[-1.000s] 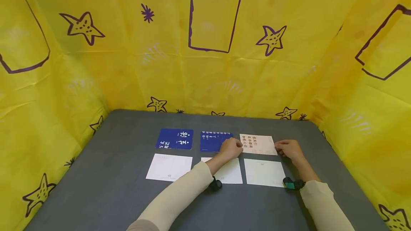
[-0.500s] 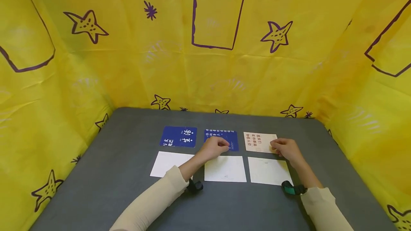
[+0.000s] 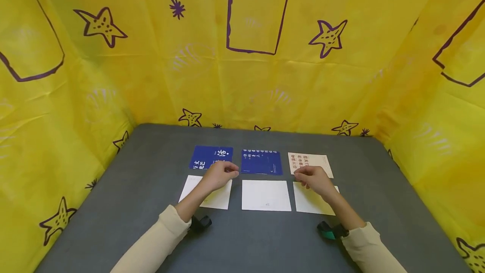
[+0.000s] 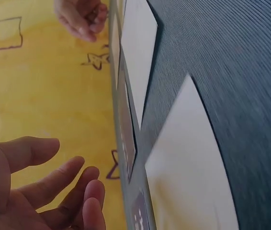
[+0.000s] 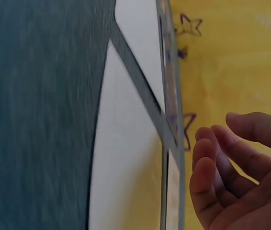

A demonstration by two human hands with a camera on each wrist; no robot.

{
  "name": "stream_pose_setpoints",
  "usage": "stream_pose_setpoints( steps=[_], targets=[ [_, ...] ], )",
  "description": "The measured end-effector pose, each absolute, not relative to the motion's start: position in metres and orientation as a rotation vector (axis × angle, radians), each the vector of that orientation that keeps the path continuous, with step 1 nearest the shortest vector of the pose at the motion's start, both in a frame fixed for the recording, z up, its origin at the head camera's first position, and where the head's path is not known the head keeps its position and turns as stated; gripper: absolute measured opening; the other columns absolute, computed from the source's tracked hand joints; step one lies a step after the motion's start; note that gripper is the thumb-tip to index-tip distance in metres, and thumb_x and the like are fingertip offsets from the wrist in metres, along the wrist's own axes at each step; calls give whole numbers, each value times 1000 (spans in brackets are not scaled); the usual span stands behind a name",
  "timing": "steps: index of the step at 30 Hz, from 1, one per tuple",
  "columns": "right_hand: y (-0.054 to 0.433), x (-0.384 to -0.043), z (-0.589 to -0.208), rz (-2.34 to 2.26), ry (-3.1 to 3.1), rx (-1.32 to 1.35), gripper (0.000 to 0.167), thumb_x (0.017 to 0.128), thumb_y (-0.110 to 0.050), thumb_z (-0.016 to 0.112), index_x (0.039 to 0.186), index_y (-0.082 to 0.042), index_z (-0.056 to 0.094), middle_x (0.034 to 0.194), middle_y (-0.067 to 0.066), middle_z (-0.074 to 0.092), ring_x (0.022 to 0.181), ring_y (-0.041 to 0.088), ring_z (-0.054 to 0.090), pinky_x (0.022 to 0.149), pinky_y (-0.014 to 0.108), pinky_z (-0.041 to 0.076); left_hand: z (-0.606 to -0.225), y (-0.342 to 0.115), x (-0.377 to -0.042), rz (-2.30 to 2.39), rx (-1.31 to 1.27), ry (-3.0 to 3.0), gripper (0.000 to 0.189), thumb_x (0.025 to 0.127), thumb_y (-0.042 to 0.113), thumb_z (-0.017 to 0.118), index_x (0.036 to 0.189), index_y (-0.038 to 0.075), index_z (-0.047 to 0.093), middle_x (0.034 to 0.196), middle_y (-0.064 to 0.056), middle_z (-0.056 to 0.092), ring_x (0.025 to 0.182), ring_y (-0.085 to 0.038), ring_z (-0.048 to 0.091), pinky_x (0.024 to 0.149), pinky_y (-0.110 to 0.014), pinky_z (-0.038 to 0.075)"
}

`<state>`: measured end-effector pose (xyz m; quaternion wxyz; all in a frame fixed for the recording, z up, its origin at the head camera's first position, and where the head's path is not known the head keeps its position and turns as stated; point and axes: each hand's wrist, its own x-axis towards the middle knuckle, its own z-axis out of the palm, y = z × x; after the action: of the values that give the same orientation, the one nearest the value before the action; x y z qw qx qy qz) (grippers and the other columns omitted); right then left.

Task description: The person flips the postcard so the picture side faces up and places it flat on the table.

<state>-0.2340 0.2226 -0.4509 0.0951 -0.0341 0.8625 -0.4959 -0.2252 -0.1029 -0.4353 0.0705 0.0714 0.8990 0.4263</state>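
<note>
My left hand (image 3: 219, 175) hovers between the left blue card (image 3: 202, 153) and the left white card (image 3: 219, 200), partly covering both. Its fingers are loosely bent and hold nothing, with a gap to the thumb in the left wrist view. Over the cream card with red-brown writing (image 3: 316, 161) and the right white card (image 3: 310, 201) hangs my right hand (image 3: 317, 181). Nothing is between its thumb and relaxed fingers in the right wrist view. Between the hands lie the middle blue card (image 3: 261, 164) and the middle white card (image 3: 266, 193), both uncovered.
The cards lie flat in two rows of three on a dark grey table (image 3: 257, 239). A yellow cloth (image 3: 151, 75) with purple stars and frames hangs along the table's back and sides. Dark straps (image 3: 198, 224) are on the wrists.
My left hand has moved left from the cream card, past the middle blue card, to the left cards. The right hand has left the cream card's right edge and moved left and nearer.
</note>
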Motion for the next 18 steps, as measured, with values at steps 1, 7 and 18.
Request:
stream_pose_setpoints(
  steps=[1, 7, 18],
  targets=[
    [218, -233, -451, -1463, 2557, -111, 26, 93, -14, 62, 107, 8, 68, 82, 13, 67, 69, 17, 55, 58, 27, 47, -435, -107, -225, 1282, 196, 2710, 20, 90, 16, 66, 104, 4, 73, 97, -7, 73, 88, -19, 65, 74, -31, 51],
    [188, -229, -452, -1459, 2487, -183, 25, 93, -15, 64, 107, 5, 70, 85, 14, 68, 70, 19, 57, 62, 29, 50, -432, -133, -222, 1229, 164, 2764, 23, 90, 16, 66, 107, 1, 72, 100, -12, 74, 92, -23, 67, 79, -37, 53],
    [137, -227, -454, -1461, 2402, -326, 22, 93, -15, 64, 103, 3, 71, 84, 13, 71, 67, 15, 59, 61, 30, 51, -437, -179, -211, 1100, 94, 2854, 24, 90, 18, 65, 106, 0, 72, 99, -14, 74, 96, -28, 67, 80, -39, 51]
  ],
)
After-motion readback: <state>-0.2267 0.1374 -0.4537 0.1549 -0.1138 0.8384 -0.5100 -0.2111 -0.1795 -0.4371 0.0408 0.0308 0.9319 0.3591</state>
